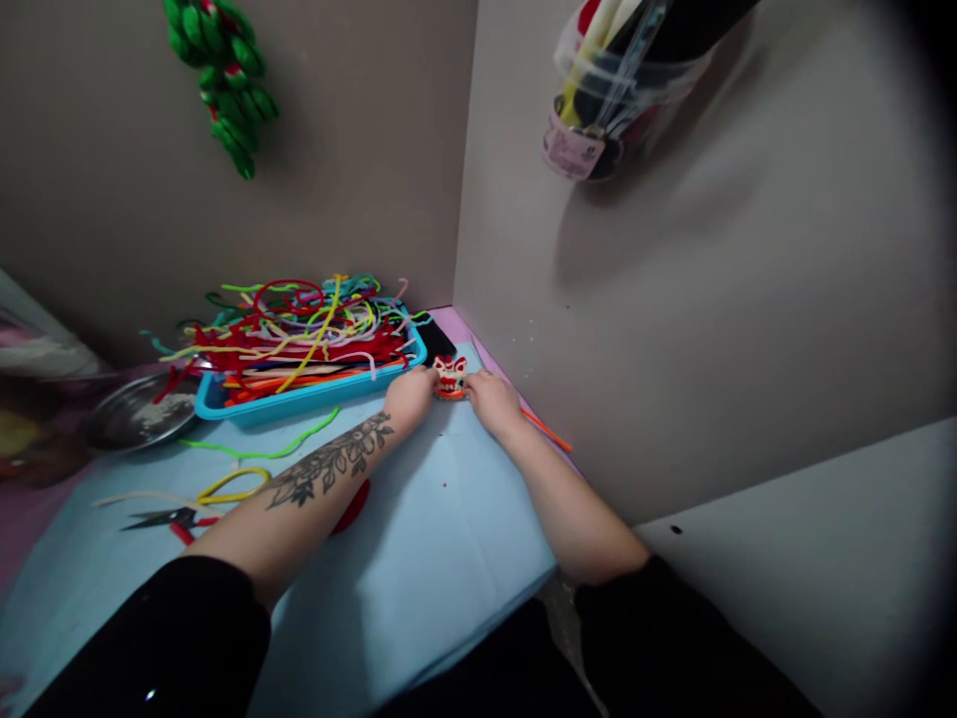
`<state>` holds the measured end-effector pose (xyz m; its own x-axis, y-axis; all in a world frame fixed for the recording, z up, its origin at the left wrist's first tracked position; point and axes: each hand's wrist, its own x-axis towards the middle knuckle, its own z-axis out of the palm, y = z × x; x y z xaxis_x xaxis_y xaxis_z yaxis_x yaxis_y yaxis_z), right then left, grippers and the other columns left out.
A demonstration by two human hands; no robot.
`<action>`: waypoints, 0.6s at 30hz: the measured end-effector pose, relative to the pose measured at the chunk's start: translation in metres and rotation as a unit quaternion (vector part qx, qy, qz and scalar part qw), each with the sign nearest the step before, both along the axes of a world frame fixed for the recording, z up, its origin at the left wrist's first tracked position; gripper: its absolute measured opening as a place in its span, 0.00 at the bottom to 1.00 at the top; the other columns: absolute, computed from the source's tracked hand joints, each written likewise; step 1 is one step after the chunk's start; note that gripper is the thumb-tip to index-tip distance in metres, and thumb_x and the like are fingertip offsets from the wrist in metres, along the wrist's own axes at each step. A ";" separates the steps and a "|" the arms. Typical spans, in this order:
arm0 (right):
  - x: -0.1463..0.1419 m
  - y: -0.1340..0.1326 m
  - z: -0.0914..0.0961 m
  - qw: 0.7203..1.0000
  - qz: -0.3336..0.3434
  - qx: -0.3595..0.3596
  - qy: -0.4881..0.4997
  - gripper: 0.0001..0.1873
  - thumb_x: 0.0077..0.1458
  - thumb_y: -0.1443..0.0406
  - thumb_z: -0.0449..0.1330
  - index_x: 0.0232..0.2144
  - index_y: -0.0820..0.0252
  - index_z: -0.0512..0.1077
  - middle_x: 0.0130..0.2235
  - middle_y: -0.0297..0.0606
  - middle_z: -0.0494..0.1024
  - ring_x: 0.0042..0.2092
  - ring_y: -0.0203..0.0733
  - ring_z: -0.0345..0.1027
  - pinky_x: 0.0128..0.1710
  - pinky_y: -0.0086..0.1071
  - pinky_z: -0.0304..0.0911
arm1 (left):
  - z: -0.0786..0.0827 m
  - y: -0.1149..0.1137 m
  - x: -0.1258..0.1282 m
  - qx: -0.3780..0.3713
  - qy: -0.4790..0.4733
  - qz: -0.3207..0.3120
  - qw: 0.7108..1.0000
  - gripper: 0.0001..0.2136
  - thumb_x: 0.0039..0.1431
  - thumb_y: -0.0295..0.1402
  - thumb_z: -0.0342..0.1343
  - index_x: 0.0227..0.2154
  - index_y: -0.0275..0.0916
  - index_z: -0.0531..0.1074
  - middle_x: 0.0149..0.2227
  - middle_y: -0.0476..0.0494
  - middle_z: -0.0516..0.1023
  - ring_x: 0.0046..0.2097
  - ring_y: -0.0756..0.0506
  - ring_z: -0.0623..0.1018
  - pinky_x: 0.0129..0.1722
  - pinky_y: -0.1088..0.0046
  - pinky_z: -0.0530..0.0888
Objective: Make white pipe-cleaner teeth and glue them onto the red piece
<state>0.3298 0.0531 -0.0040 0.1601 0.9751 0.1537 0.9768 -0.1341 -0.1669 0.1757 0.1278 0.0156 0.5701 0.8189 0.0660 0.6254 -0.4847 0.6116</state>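
Two grey walls (695,329) meet in a corner behind the work surface, both running out of view. Below them spreads a light blue cloth (449,538), its near part hidden by the person's dark sleeves. On it stands a blue basket (314,397), heaped so high with fuzzy coloured stems (314,329) that its bottom is hidden. A clear plastic cup (572,150) on the right wall is cut off at the top, its contents blurred; a green bundle (216,50) on the left wall is cropped too. Left of the basket, a metal bowl (120,419) sits in shadow, holding something whitish. The left hand (411,397) and right hand (494,399) face each other, fingertips pinched on opposite sides of a small red-and-white figure (450,377), low by the corner just right of the basket. The fingers cover its edges, and I cannot tell whether it touches the cloth. Red-handled cutters (179,518) lie partly behind the left forearm, which also hides most of a red piece (350,511).
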 end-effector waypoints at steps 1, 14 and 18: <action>0.000 0.001 -0.002 1.000 -0.004 0.008 0.004 0.14 0.62 0.64 0.48 0.42 0.57 0.72 0.43 0.43 0.73 0.46 0.45 0.63 0.43 0.33 0.57 | 0.000 0.000 0.000 0.023 0.015 -0.001 1.000 0.07 0.57 0.30 0.50 0.32 0.37 0.73 0.39 0.36 0.74 0.44 0.40 0.72 0.41 0.70 0.63; 0.001 0.014 -0.022 0.989 -0.026 0.085 0.116 0.09 0.58 0.69 0.51 0.38 0.59 0.71 0.41 0.40 0.74 0.40 0.42 0.66 0.39 0.31 0.58 | -0.005 0.011 0.005 0.172 0.116 0.005 0.978 0.08 0.58 0.29 0.49 0.36 0.40 0.72 0.38 0.41 0.78 0.40 0.42 0.76 0.35 0.71 0.66; 0.000 0.009 -0.013 0.990 -0.040 0.078 0.115 0.08 0.58 0.68 0.53 0.36 0.59 0.72 0.41 0.41 0.75 0.41 0.43 0.67 0.39 0.31 0.58 | -0.002 0.010 0.005 0.178 0.117 0.002 0.977 0.07 0.57 0.29 0.50 0.35 0.40 0.72 0.38 0.41 0.78 0.39 0.42 0.76 0.33 0.71 0.66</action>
